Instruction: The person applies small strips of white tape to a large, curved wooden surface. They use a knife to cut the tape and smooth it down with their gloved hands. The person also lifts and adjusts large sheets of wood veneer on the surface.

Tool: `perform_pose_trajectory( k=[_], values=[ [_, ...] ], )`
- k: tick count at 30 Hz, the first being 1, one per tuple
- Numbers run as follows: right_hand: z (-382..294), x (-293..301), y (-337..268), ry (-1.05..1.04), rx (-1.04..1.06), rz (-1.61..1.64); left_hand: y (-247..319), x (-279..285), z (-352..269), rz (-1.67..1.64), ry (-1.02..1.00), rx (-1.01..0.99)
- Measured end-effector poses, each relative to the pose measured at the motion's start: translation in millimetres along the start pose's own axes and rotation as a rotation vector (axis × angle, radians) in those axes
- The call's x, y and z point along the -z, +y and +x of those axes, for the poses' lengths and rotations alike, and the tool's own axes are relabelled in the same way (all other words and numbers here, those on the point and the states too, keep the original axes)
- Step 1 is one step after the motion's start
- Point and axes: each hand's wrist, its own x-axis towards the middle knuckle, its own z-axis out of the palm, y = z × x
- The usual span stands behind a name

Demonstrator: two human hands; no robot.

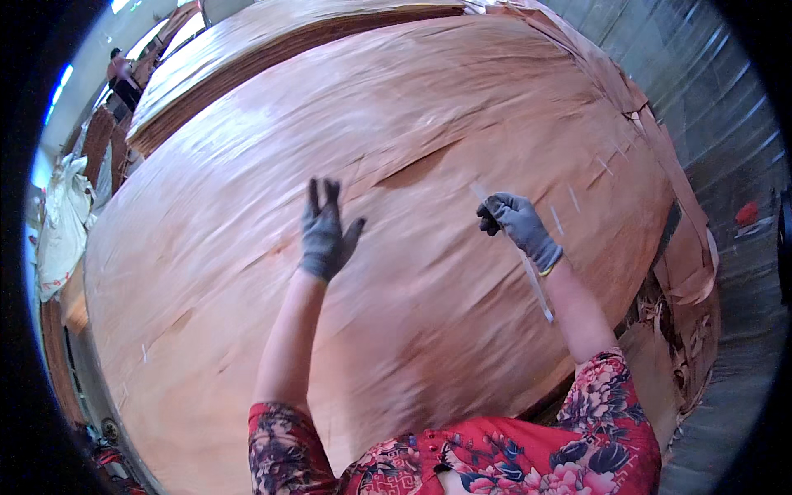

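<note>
Before me spreads a large sheet of wood veneer point(396, 297), wrinkled in places and split by a dark gap point(421, 167) near its middle. My left hand point(323, 232), in a grey glove with dark fingertips, is over the sheet with its fingers apart and holds nothing. Whether it touches the veneer I cannot tell. Right of the gap, my right hand point(513, 223), gloved the same way, pinches a strip of whitish tape point(533, 281). The tape trails down beside my forearm, and its other end shows above the fingers.
A thick stack of veneer sheets point(278, 52) stands beyond the far edge. Torn veneer pieces point(680, 266) lie along the right side. Several short tape bits point(557, 219) are on the sheet. At the left hangs a white sack point(65, 223). Another person point(122, 77) stands far off, upper left.
</note>
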Motion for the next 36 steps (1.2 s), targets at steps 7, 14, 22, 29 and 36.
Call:
perform_pose_trajectory(
  k=[7,14,22,29,36],
  values=[
    [100.7,-32.7,7.1,-0.061,-0.144,-0.142,-3.8,-91.7,69.0,0.102,-0.27,-0.022],
    [155.9,-58.4,9.6,-0.111,-0.324,-0.336,-4.9,-106.0,67.5,0.1,-0.22,-0.042],
    [191.6,-65.4,24.4,-0.128,-0.345,-0.859,-1.8,-100.0,70.9,0.074,-0.152,-0.028],
    [196.0,-60.7,12.1,-0.079,-0.244,-1.228,35.6,-122.7,78.1,-0.108,-0.158,-0.018],
    [171.2,-60.4,-2.7,-0.1,-0.29,-1.405,46.7,-139.9,80.6,0.067,-0.246,0.092]
  ],
)
